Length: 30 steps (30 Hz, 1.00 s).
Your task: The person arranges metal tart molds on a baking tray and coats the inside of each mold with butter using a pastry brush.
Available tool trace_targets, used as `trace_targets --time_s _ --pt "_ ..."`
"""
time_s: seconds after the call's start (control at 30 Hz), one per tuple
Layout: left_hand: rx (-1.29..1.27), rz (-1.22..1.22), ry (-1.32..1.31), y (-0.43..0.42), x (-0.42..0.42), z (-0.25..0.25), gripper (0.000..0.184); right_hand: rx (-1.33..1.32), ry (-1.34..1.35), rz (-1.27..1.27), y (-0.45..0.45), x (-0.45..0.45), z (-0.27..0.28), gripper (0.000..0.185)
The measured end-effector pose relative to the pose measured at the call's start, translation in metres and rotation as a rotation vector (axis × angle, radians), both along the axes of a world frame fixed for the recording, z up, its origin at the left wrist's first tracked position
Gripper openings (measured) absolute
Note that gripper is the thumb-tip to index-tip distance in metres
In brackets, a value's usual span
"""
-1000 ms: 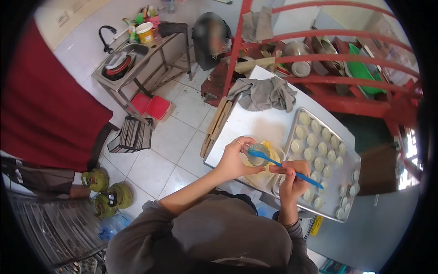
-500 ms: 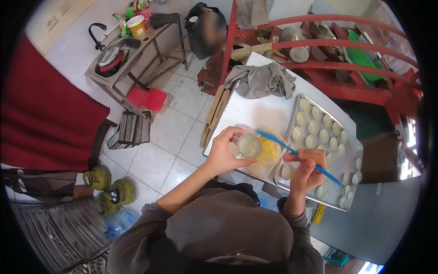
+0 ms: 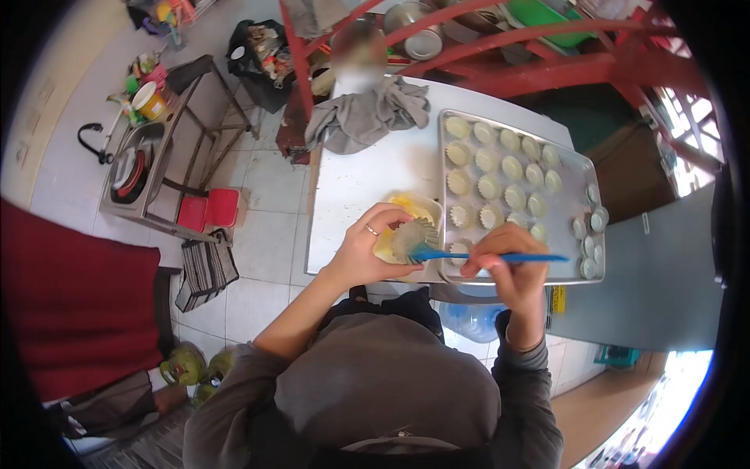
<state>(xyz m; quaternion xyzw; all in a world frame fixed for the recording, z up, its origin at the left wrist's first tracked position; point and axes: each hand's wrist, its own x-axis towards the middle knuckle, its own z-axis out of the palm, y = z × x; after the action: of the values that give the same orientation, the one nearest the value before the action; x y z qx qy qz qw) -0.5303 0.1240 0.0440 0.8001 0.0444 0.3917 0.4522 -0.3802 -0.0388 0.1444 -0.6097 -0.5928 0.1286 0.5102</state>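
Between the thumb and fingers of my left hand is a fluted tart mould, tilted with its opening towards my right. My right hand grips a blue pastry brush by its handle, and the brush head meets the mould's near rim. Under the mould sits a container of yellow fat, partly covered by my left hand. Just right of it lies a metal baking tray with rows of similar fluted moulds. Several smaller moulds are gathered at the tray's right side.
A crumpled grey cloth lies at the back of the white table. Behind stands a red frame with pots and a green tub. A sink is at the left, and a grey surface borders the tray's right.
The brush head has come down to the mould's near edge, its handle now nearly level. My view has turned, so table and tray sit further left in the picture.
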Motion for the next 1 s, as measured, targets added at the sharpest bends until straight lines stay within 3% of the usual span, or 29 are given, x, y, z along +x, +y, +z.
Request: trace_targets --time_s 0.1,0.23,0.37,0.4,0.5,0.53,0.63,0.77,0.9,1.0 --pt "0.039 -0.044 -0.04 -0.003 0.013 0.001 0.063 0.089 0.092 -0.1 -0.009 0.006 0.002 0.009" --pt "0.103 -0.121 0.016 -0.008 0.03 0.006 0.061 -0.028 -0.052 -0.015 -0.021 0.018 0.007 0.01" --pt "0.185 -0.173 -0.009 -0.021 0.05 0.007 0.06 0.087 0.172 -0.121 -0.034 0.04 0.008 0.011" --pt "0.209 -0.171 -0.026 -0.025 0.057 0.008 0.059 0.126 -0.021 -0.059 -0.031 0.049 0.006 0.011" --pt "0.304 -0.174 -0.006 -0.031 0.075 0.006 0.057 -0.144 0.05 -0.015 -0.044 0.064 0.009 0.013" --pt "0.302 -0.174 -0.004 -0.036 0.081 0.006 0.056 -0.093 0.262 -0.029 -0.05 0.069 0.01 0.016" --pt "0.336 -0.16 -0.015 -0.051 0.1 0.011 0.055 0.04 0.222 -0.059 -0.059 0.09 0.013 0.015" --pt "0.425 -0.162 -0.011 -0.058 0.122 0.016 0.054 -0.139 -0.036 0.042 -0.07 0.113 0.012 0.008" --pt "0.42 -0.131 -0.072 -0.077 0.142 0.013 0.059 0.081 0.209 -0.034 -0.085 0.138 0.006 0.007" --pt "0.468 -0.118 -0.043 -0.085 0.151 0.014 0.063 0.042 -0.02 0.058 -0.093 0.146 0.005 0.009"
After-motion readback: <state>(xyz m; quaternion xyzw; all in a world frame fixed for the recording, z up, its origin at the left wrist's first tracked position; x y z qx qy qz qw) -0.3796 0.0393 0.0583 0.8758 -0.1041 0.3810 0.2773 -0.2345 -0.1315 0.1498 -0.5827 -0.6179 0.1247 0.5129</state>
